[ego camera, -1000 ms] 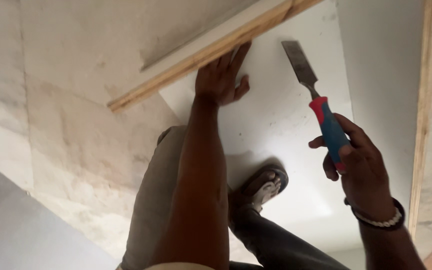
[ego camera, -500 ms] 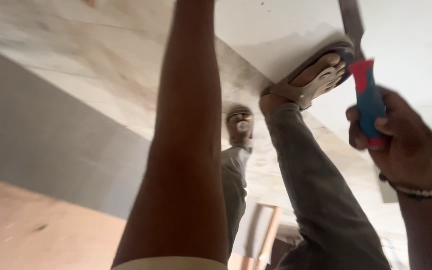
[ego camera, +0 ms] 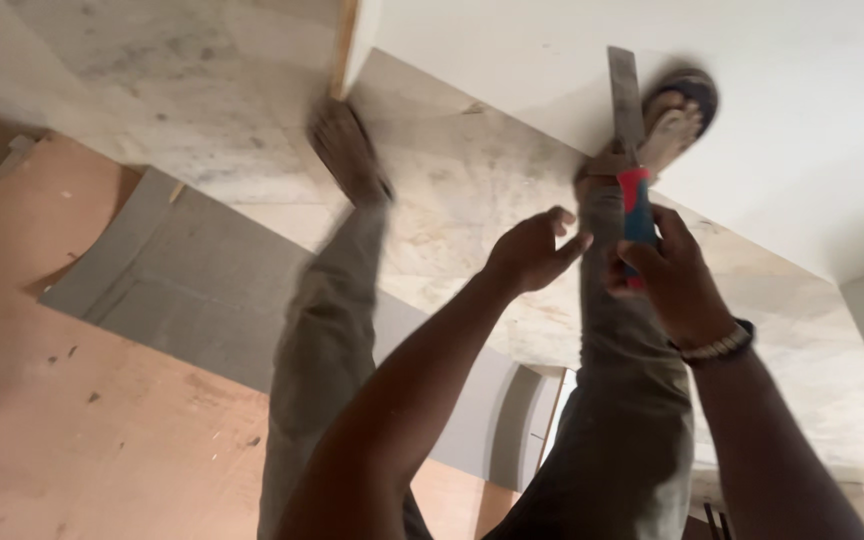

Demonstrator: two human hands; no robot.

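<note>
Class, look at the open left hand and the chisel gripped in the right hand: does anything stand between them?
Nothing visible does. The left hand hangs open just left of the chisel, whose red-and-blue handle sits in the right hand; only a narrow gap separates them.

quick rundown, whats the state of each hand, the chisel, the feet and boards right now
right hand: closed around the chisel handle
chisel: held, blade pointing away
left hand: empty, fingers loosely curled beside the handle
right foot: sandalled, on the white board
left foot: blurred, on the pale floor
grey panel: lying flat
</note>
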